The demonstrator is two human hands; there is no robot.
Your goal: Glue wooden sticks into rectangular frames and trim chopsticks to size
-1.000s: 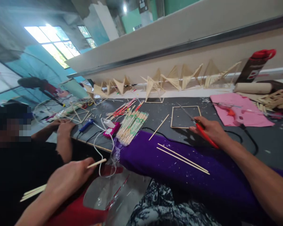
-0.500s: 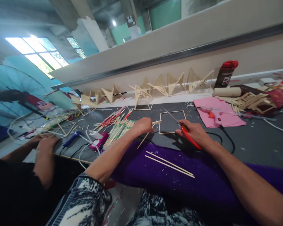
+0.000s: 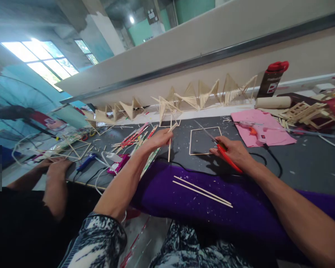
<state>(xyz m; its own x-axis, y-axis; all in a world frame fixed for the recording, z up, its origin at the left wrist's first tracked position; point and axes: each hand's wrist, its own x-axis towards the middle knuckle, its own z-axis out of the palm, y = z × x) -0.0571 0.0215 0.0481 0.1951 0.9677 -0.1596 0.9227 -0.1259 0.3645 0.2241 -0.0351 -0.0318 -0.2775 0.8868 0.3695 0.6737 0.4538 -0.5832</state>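
My left hand (image 3: 163, 138) is closed around thin wooden sticks (image 3: 170, 149), which cross at the fingertips, one pointing down toward the table. In my right hand (image 3: 231, 150) is a pair of red-handled scissors (image 3: 228, 159), the long thin blade pointing up and left. Beneath that blade a square frame of sticks (image 3: 190, 143) lies flat on the dark table. Two loose sticks (image 3: 202, 191) rest side by side on the purple cloth (image 3: 159, 193) in front of me. Partly hidden behind my left wrist is a pile of printed paper-wrapped sticks (image 3: 149, 160).
A glue gun (image 3: 258, 134) lies on pink cloth (image 3: 240, 115) at right. Twisted stick models (image 3: 209, 95) line the back, near a red-capped bottle (image 3: 272, 80). At left are a pink power strip (image 3: 118, 163), a blue glue gun (image 3: 86, 162) and another person's hands (image 3: 57, 163).
My left hand has moved left and up with its sticks, and one stick now hangs more upright. My right hand still holds the scissors in nearly the same place. The view has shifted slightly.
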